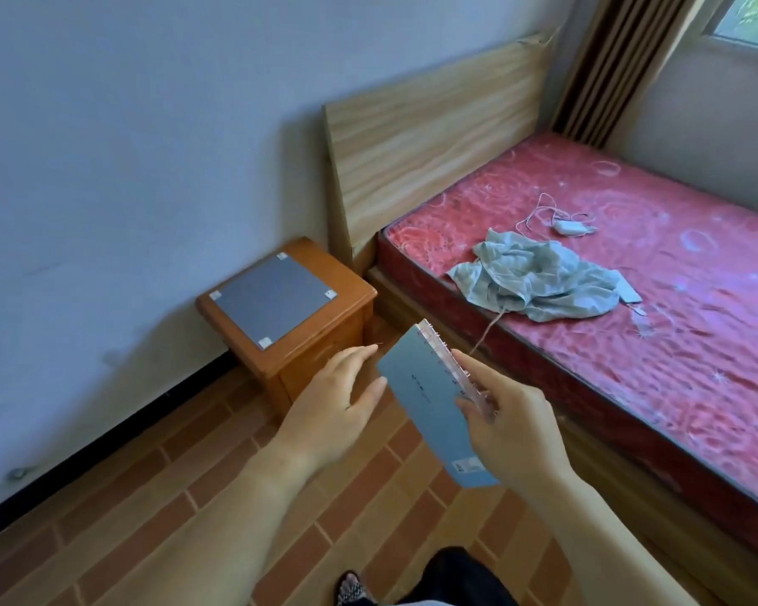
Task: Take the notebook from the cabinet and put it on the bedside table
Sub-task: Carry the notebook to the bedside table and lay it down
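Note:
A grey-blue spiral-bound notebook (425, 400) is held tilted in the air above the floor, its wire spine facing the bed. My right hand (506, 424) grips it along the spine side. Just left of the notebook, my left hand (340, 402) is spread open, fingertips close to the cover's left edge but apart from it. Beyond both hands, the wooden bedside table (351, 290) stands against the wall, with a grey glass panel set into its top. The cabinet is not in view.
A bed with a bare red mattress (631, 264) and a wooden headboard (429, 150) fills the right side. On it lie a crumpled grey-green cloth (539, 277) and a white charger with cable (567, 225). Brick-patterned floor (149, 496) lies below me.

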Action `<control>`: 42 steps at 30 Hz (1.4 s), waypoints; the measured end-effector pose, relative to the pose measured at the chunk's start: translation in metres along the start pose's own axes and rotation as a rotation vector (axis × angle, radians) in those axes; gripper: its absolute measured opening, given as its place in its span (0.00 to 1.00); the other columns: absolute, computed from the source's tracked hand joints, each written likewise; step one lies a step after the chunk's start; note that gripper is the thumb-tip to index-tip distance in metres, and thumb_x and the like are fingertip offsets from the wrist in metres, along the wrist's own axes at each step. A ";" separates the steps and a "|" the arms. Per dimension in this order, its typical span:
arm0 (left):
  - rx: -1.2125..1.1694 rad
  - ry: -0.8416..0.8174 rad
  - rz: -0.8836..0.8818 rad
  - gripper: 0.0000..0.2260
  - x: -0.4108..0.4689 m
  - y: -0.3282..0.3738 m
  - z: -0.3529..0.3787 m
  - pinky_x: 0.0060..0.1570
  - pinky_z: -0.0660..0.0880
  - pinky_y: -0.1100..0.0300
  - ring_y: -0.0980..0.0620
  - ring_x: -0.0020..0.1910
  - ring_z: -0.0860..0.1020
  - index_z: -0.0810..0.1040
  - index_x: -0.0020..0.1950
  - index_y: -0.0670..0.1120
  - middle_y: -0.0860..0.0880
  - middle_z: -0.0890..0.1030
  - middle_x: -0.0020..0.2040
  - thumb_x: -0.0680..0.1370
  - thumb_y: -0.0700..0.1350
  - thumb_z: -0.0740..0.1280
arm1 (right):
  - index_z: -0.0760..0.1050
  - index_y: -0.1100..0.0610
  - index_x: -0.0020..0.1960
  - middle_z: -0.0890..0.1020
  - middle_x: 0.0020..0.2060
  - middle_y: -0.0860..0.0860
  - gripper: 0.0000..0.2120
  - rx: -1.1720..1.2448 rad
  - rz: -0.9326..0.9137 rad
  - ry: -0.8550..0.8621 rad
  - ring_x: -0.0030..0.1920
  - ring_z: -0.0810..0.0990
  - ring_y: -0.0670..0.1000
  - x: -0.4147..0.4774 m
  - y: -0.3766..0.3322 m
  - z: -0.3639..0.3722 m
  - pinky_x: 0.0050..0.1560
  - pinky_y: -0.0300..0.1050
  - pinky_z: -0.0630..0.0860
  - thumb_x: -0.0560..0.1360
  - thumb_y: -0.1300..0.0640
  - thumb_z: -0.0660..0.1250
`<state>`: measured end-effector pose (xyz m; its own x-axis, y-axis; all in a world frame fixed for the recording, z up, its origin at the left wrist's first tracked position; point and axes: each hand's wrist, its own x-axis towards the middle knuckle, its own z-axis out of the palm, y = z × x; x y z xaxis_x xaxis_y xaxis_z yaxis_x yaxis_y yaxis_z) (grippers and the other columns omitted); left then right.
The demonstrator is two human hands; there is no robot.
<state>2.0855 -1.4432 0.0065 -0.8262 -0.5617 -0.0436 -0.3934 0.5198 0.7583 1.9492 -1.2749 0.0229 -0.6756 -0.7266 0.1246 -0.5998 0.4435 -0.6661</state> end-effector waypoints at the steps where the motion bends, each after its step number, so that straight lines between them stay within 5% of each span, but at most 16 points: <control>1: 0.000 -0.007 -0.004 0.21 0.014 -0.003 -0.003 0.60 0.58 0.66 0.67 0.65 0.58 0.60 0.69 0.61 0.61 0.63 0.70 0.77 0.61 0.55 | 0.68 0.39 0.64 0.81 0.49 0.37 0.28 -0.002 0.004 -0.002 0.43 0.78 0.36 0.016 0.002 0.002 0.34 0.25 0.70 0.70 0.62 0.68; 6: 0.008 -0.010 -0.074 0.21 0.088 -0.022 -0.014 0.61 0.59 0.65 0.67 0.65 0.58 0.60 0.69 0.61 0.60 0.62 0.71 0.77 0.60 0.55 | 0.69 0.39 0.63 0.78 0.40 0.34 0.28 -0.005 0.010 -0.027 0.37 0.77 0.35 0.106 0.017 0.013 0.33 0.26 0.71 0.69 0.62 0.69; 12: 0.045 0.080 -0.168 0.22 0.194 -0.040 -0.026 0.63 0.58 0.62 0.61 0.69 0.60 0.59 0.70 0.59 0.58 0.62 0.72 0.77 0.60 0.55 | 0.67 0.36 0.64 0.82 0.37 0.37 0.29 -0.012 -0.063 -0.161 0.33 0.79 0.41 0.239 0.038 0.037 0.34 0.41 0.78 0.70 0.61 0.67; 16: 0.038 0.109 -0.254 0.22 0.261 -0.045 -0.039 0.62 0.56 0.65 0.65 0.67 0.58 0.58 0.71 0.60 0.60 0.61 0.72 0.77 0.60 0.55 | 0.64 0.35 0.65 0.82 0.43 0.37 0.30 -0.019 -0.145 -0.243 0.36 0.78 0.39 0.328 0.046 0.049 0.33 0.33 0.73 0.71 0.61 0.66; 20: 0.009 0.156 -0.298 0.22 0.316 -0.051 -0.050 0.62 0.57 0.66 0.68 0.63 0.57 0.59 0.71 0.58 0.59 0.62 0.71 0.77 0.58 0.56 | 0.65 0.36 0.65 0.81 0.35 0.40 0.32 -0.020 -0.219 -0.286 0.29 0.72 0.32 0.402 0.051 0.065 0.27 0.27 0.66 0.69 0.63 0.67; 26: -0.019 0.177 -0.372 0.22 0.357 -0.074 -0.072 0.63 0.54 0.66 0.62 0.69 0.57 0.57 0.71 0.58 0.60 0.59 0.73 0.78 0.57 0.55 | 0.63 0.34 0.65 0.76 0.40 0.33 0.31 -0.052 -0.246 -0.376 0.33 0.74 0.33 0.469 0.045 0.100 0.26 0.27 0.65 0.70 0.60 0.67; 34: -0.023 0.158 -0.413 0.23 0.383 -0.126 -0.111 0.63 0.54 0.65 0.61 0.71 0.56 0.56 0.72 0.58 0.59 0.58 0.73 0.78 0.58 0.55 | 0.64 0.39 0.67 0.79 0.47 0.36 0.30 -0.032 -0.255 -0.414 0.34 0.73 0.35 0.520 0.017 0.151 0.27 0.24 0.67 0.71 0.60 0.67; 42: -0.010 0.172 -0.480 0.23 0.426 -0.159 -0.118 0.63 0.56 0.65 0.59 0.71 0.57 0.56 0.72 0.58 0.58 0.59 0.73 0.78 0.57 0.55 | 0.62 0.39 0.68 0.81 0.52 0.42 0.29 -0.032 -0.271 -0.504 0.44 0.80 0.44 0.581 0.025 0.197 0.35 0.36 0.75 0.72 0.59 0.66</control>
<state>1.8433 -1.8412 -0.0560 -0.4747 -0.8340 -0.2812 -0.7077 0.1718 0.6853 1.6267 -1.7894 -0.0659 -0.2127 -0.9736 -0.0831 -0.7413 0.2162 -0.6354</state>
